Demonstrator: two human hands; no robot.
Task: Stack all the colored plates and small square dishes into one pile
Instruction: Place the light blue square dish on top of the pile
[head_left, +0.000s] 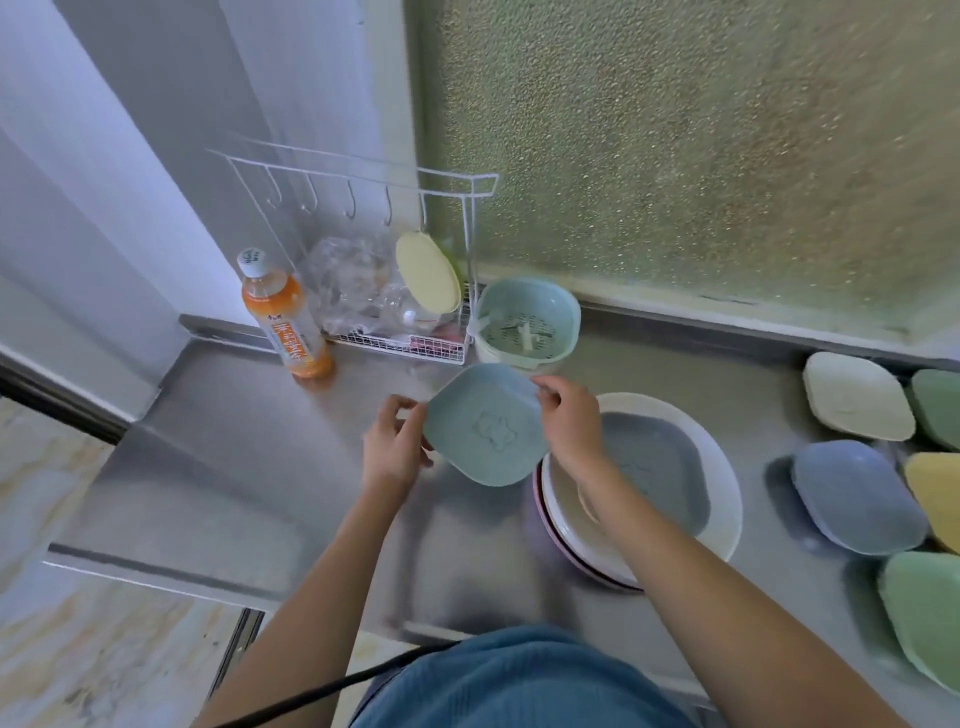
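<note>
I hold a light blue small square dish (485, 426) above the steel counter, my left hand (393, 441) gripping its left edge and my right hand (569, 421) its right edge. Just right of it stands a pile of round plates (722, 467), white on top with a pink rim showing below, and a grey-blue square dish (660, 467) lies in it. At the right lie loose square dishes: cream (857, 397), green (940, 405), blue (857, 499), yellow (935, 493) and a larger green one (924, 613).
An orange drink bottle (288, 317) stands at the back left. Behind it a white wire rack (400, 291) holds plastic bags and a yellow plate. A teal strainer bowl (527, 322) sits against the frosted window. The counter's front edge (156, 577) runs at lower left.
</note>
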